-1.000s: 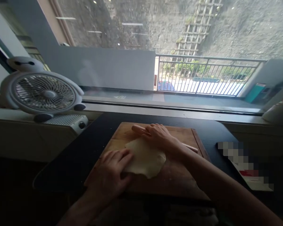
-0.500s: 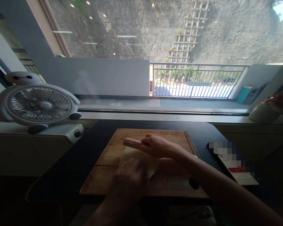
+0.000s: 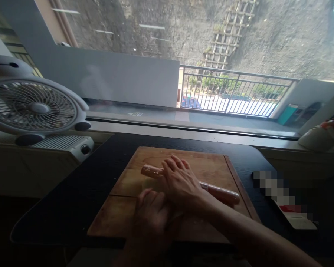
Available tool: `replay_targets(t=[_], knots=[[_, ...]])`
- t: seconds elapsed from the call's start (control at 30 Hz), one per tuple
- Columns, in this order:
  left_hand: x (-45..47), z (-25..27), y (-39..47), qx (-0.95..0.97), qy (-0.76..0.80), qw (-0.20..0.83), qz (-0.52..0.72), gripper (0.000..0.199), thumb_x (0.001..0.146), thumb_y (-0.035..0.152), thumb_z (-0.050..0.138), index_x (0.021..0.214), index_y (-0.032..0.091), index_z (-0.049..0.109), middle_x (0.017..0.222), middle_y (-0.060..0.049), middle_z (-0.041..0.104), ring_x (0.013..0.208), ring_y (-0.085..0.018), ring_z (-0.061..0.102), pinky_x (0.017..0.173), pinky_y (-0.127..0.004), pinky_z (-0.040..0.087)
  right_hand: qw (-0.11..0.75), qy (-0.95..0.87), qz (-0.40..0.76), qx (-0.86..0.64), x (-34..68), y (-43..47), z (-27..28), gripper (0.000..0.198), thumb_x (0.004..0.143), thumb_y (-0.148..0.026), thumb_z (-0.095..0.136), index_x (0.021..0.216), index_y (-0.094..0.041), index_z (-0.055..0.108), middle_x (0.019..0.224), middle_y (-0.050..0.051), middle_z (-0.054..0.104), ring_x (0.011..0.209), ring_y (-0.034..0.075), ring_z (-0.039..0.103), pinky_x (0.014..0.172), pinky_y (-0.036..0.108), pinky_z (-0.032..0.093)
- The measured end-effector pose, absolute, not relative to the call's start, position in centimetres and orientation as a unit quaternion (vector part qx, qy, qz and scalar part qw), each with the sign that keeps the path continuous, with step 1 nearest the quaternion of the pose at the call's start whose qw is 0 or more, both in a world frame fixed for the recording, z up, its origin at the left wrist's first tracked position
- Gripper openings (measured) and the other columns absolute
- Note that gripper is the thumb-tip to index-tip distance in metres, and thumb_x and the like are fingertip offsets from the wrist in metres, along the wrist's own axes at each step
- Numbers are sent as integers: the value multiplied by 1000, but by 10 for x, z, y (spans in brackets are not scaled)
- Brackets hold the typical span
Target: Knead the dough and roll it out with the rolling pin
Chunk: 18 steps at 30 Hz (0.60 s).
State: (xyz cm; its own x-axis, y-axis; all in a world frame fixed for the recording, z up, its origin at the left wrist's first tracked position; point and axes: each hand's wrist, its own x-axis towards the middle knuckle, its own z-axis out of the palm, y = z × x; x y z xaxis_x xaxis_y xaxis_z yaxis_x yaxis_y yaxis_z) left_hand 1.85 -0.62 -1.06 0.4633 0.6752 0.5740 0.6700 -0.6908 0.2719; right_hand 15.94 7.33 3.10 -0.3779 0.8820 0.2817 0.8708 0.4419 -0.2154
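Note:
A wooden rolling pin (image 3: 222, 193) lies slantwise across the cutting board (image 3: 122, 213), with a shiny, clear-looking wrap on it. My right hand (image 3: 180, 181) is laid over the middle of the pin, fingers reaching across it to the far side. Just in front of the pin, a pale flat sheet of dough (image 3: 150, 183) shows in part; my hands cover most of it. My left hand (image 3: 151, 209), slightly blurred, has its fingers curled at the dough's near left edge, close to my right wrist.
The board rests on a dark table (image 3: 72, 204). A partly blurred-out flat item (image 3: 297, 218) lies at the table's right. On the left, a white fan (image 3: 39, 107) stands above a grey ridged box (image 3: 64, 144). A white figure (image 3: 320, 137) sits on the right sill; a window stands behind.
My right hand has spread from a closed grip to lie across the pin, and more of the pin's right end shows. My left hand stays at the dough. The camera view has tilted slightly.

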Motion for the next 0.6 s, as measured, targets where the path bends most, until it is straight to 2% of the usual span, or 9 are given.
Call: replay_targets(t=[0.07,0.13,0.23,0.3,0.43,0.6], knots=[[18,-12,-6,856,395,1,334,21,80,29,58,97,20,65,80,-4,56,82,-21,49,92,-48,32,163,-824,15,-542,162,80,31,41,97,-42,25,115,-22,56,131,8,46,131,25,24,103,44,21],[18,-11,-6,854,396,5,337,22,80,26,58,100,20,65,82,-4,58,83,-21,50,93,-48,31,139,-798,15,-586,167,100,32,44,97,-42,23,103,-22,62,126,10,49,125,27,32,99,45,26],[15,-4,-5,857,390,29,335,23,79,20,56,100,22,65,84,-3,58,84,-20,50,94,-47,32,145,-761,-21,-631,173,121,36,47,98,-39,21,96,-19,63,110,12,56,104,23,49,87,37,35],[10,1,-3,863,387,44,322,25,79,17,56,100,24,65,86,-3,59,86,-20,50,94,-47,32,147,-782,-39,-604,175,119,38,44,99,-39,23,96,-20,63,96,10,60,88,20,54,78,32,37],[-4,7,0,861,394,56,318,29,78,12,55,101,26,66,90,-3,59,90,-20,50,92,-45,35,129,-862,-30,-489,189,93,43,33,96,-44,37,95,-21,60,85,6,61,77,16,54,68,27,35],[-7,4,-6,853,393,67,336,27,76,12,54,97,24,66,87,-2,60,90,-19,51,101,-48,29,118,-895,7,-430,209,70,47,32,95,-35,39,76,-19,59,83,3,59,71,12,49,67,26,32]])
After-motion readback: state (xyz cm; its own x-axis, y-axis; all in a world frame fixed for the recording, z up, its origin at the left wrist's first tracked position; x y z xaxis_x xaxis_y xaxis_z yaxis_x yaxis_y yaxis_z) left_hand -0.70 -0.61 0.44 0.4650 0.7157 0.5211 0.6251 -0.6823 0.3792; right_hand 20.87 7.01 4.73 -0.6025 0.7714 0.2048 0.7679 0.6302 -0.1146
